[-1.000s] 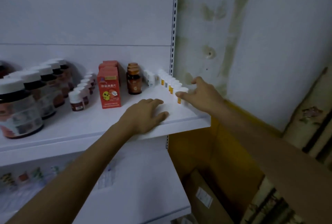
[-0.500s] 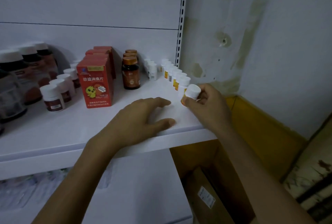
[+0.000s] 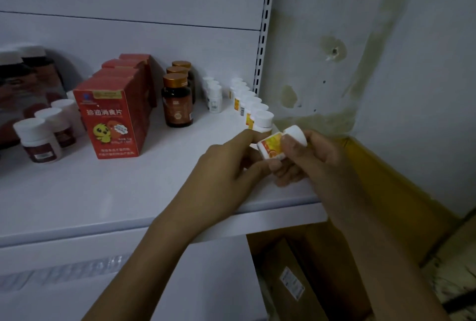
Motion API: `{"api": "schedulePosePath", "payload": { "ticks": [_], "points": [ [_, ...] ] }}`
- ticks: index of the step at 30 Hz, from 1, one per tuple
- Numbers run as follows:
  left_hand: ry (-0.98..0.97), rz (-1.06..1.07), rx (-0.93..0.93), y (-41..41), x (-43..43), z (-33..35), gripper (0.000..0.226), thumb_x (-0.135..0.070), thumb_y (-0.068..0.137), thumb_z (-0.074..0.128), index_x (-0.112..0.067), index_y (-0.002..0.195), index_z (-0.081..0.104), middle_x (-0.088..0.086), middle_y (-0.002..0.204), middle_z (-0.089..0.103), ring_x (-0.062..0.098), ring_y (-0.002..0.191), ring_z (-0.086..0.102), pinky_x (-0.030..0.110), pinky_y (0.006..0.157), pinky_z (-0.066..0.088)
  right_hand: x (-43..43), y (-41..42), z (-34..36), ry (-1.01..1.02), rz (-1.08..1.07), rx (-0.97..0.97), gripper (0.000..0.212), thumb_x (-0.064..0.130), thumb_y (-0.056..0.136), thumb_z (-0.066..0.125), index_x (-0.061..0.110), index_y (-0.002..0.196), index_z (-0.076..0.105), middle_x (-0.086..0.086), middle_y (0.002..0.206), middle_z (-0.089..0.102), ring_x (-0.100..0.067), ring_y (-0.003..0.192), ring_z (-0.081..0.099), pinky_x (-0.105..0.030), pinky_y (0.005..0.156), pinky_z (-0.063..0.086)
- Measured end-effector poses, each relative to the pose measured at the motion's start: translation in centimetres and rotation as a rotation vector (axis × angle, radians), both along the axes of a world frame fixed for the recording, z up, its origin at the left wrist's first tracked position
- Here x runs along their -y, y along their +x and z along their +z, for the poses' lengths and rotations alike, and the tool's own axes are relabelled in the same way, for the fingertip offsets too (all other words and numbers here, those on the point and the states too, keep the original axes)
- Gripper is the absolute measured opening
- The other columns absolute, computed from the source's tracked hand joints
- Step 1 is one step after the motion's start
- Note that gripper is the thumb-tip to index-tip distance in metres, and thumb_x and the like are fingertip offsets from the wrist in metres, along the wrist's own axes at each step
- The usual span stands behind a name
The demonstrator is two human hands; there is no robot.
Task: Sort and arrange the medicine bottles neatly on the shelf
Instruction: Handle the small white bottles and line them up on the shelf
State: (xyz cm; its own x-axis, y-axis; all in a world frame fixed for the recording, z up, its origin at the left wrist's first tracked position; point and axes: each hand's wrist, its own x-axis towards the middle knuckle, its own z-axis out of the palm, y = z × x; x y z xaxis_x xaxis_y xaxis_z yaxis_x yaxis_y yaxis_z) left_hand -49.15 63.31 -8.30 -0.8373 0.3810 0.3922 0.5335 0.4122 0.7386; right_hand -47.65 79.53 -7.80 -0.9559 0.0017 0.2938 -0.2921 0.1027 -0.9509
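Note:
A small white bottle with an orange label [image 3: 273, 146] is tilted on its side above the shelf's front right corner. My right hand [image 3: 315, 159] grips it around the cap end, and my left hand [image 3: 231, 168] pinches its base with thumb and forefinger. Just behind it, a row of several matching white bottles [image 3: 251, 106] runs back along the right edge of the white shelf [image 3: 128, 191]. A shorter row of small white bottles [image 3: 213, 96] stands to the left of that row.
Three brown bottles with gold caps [image 3: 177, 100] stand mid-shelf, beside red boxes [image 3: 110, 119]. White-capped dark bottles [image 3: 38, 140] and large jars [image 3: 25, 81] fill the left. A perforated upright [image 3: 262, 37] bounds the shelf. Cardboard boxes [image 3: 309, 282] lie below right.
My right hand lifted the front bottle out of the row and tipped it over. My left hand left the shelf surface and came across to hold the bottle's base.

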Motion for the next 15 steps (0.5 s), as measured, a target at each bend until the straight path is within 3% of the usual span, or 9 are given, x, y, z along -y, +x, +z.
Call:
{"api": "schedulePosePath", "payload": {
  "ticks": [5,9,13,15],
  "points": [
    [0.084,0.083,-0.058,0.5,0.5,0.2,0.034,-0.024,0.082,0.070,-0.034,0.110,0.055,-0.014,0.097,0.067,0.002,0.087,0.062,0.013,0.075,0.049,0.0,-1.0,1.4,0.010,0.068,0.121,0.050,0.059,0.076,0.042,0.014,0.085,0.063,-0.008,0.053,0.062,-0.022,0.042,0.057,-0.030,0.050,0.045],
    [0.167,0.132,-0.084,0.7,0.9,0.1,0.038,-0.011,0.080,0.073,-0.032,0.108,0.057,-0.014,0.096,0.065,0.008,0.086,0.063,0.017,0.075,0.052,1.0,-1.4,1.0,-0.077,0.107,0.068,0.025,0.035,0.094,0.048,0.016,0.087,0.061,-0.005,0.051,0.059,-0.019,0.039,0.054,-0.027,0.045,0.040],
    [0.167,0.098,-0.059,0.6,1.0,0.0,0.042,-0.010,0.079,0.074,-0.034,0.110,0.058,-0.016,0.100,0.064,0.011,0.084,0.064,0.021,0.077,0.053,0.6,-1.6,-0.1,-0.088,0.150,0.036,0.027,0.039,0.085,0.050,0.016,0.093,0.061,-0.004,0.053,0.062,-0.018,0.041,0.057,-0.020,0.040,0.041],
    [0.198,0.070,-0.020,0.6,0.9,0.1,0.045,-0.021,0.076,0.076,-0.036,0.115,0.057,-0.012,0.099,0.067,0.010,0.082,0.065,0.023,0.076,0.054,0.4,-1.7,-0.2,-0.096,0.162,0.022,0.028,0.038,0.082,0.045,0.019,0.094,0.062,-0.005,0.056,0.064,-0.018,0.045,0.059,-0.021,0.040,0.041]
  ]
}}
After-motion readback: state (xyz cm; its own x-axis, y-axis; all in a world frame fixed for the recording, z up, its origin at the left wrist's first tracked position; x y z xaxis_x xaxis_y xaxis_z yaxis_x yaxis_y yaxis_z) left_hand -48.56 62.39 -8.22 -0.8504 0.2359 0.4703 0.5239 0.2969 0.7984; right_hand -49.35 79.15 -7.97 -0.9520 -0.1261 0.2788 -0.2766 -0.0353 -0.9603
